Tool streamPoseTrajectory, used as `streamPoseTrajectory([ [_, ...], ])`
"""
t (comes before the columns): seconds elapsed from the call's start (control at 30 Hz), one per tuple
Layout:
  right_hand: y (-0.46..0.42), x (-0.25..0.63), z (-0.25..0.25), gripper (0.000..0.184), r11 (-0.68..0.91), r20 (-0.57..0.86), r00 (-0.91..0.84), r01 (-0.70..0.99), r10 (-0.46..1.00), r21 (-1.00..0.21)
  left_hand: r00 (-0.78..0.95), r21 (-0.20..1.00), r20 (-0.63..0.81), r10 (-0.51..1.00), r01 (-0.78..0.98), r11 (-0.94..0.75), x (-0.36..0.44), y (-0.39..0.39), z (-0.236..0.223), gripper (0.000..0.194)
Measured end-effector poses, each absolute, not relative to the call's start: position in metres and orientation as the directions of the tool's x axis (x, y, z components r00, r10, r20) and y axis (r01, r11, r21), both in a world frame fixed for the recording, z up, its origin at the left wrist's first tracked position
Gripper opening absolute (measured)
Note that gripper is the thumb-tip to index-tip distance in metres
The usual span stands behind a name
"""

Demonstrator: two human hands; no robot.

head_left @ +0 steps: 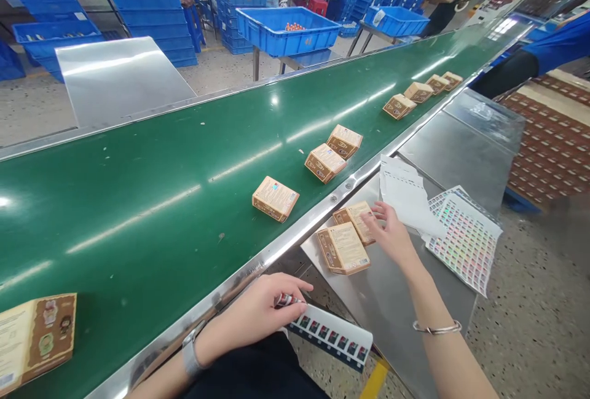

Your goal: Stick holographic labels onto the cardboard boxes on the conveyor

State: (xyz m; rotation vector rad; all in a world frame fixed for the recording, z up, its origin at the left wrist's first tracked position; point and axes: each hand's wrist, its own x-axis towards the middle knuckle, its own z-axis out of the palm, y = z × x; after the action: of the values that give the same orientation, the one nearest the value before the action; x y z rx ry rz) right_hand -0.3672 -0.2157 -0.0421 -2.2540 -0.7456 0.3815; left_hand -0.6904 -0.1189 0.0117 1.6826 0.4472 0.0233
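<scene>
Conveyor belt [161,184]: green, running from 8 o'clock to 2 o'clock, carrying cream-and-brown boxes [276,196].
Metal surface [396,307]: beside the belt, 4 o'clock.
Loose sticker sheets [465,245]: on the surface, 4 o'clock.
Curled sticker sheet [329,336]: between 5 and 6 o'clock.
Left hand [265,308]: 7 o'clock, gripping the curled sheet.
Right hand [391,234]: 4 o'clock, fingers parted; box contact unconfirmed.
Two surface boxes [349,246]: side by side, 5 o'clock, by the right hand's fingertips.

A factory floor, with a green conveyor belt [152,184] and stacked blue crates [138,5].
</scene>
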Motion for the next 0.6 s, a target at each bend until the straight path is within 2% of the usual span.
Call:
streamPoseTrajectory([
  [0.1, -0.203, -0.364, -0.038, 0.082, -0.642, -0.108, 0.753, 0.466, 0.649, -0.609, 0.915, 0.957, -0.238, 0.327, 0.278, -0.083, -0.691, -0.12, 0.011, 0.016],
  [0.27, -0.179, -0.349, -0.027, 0.078, -0.688, -0.102, 0.735, 0.564, 0.671, -0.456, 0.875, 0.943, -0.269, 0.402, 0.325, -0.075, -0.699, -0.12, 0.005, 0.017],
  [0.4, -0.149, -0.344, -0.013, 0.071, -0.543, 0.009, 0.608, 0.715, 0.794, -0.44, 0.802, 0.926, -0.314, 0.508, 0.377, -0.023, -0.713, -0.118, 0.001, 0.018],
  [0.5, -0.105, -0.346, -0.011, 0.068, -0.404, 0.07, 0.49, 0.784, 0.869, -0.471, 0.724, 0.924, -0.341, 0.599, 0.376, 0.072, -0.726, -0.119, 0.002, 0.016],
  [0.6, -0.057, -0.353, -0.012, 0.056, -0.259, 0.115, 0.366, 0.815, 0.923, -0.518, 0.646, 0.919, -0.356, 0.675, 0.374, 0.126, -0.739, -0.123, 0.004, 0.014],
])
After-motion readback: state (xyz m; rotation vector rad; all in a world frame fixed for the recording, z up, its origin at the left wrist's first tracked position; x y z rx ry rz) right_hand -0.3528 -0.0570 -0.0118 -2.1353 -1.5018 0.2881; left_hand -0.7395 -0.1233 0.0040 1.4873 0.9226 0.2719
